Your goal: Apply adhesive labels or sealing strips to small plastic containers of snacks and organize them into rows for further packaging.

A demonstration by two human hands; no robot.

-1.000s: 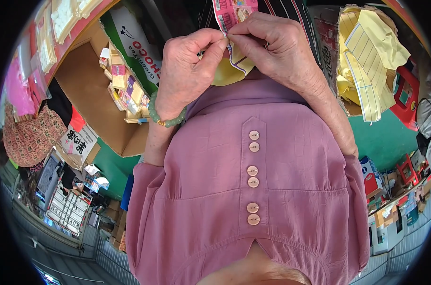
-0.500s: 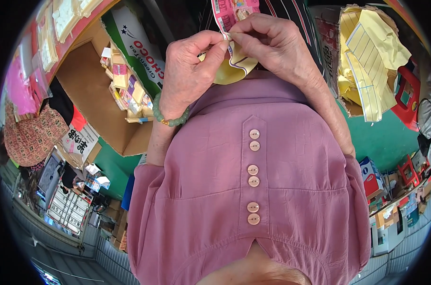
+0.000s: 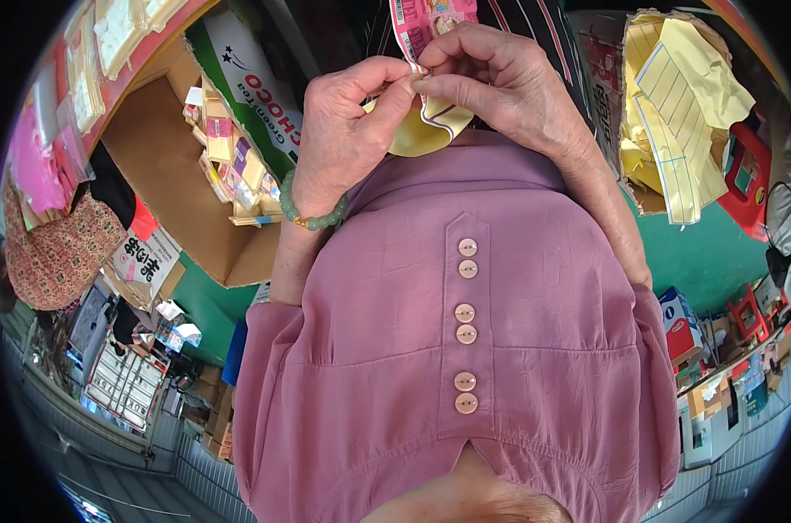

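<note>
My left hand (image 3: 350, 113), with a green bead bracelet (image 3: 312, 218) on the wrist, is closed in a pinch on the edge of a pink printed sticker sheet (image 3: 437, 17). My right hand (image 3: 510, 91) pinches the same sheet just beside it, thumb tip and fingers meeting the left fingertips. Below the fingers the sheet curls over, showing its yellow backing (image 3: 420, 132) with a dark line, above my lap. Exactly what lies between the fingertips is partly hidden.
A cardboard box (image 3: 143, 139) at the left holds several small, pale flat packs (image 3: 230, 157). Another box (image 3: 652, 202) at the right is heaped with lined yellow backing paper (image 3: 674, 122); a red plastic stool (image 3: 748, 179) stands next to it. Clear bags (image 3: 82, 78) lie at the upper left.
My right thumb has straightened and slid slightly left along the sheet toward the left fingertips. The left hand has hardly moved, and the sheet's lower curl has shifted a little.
</note>
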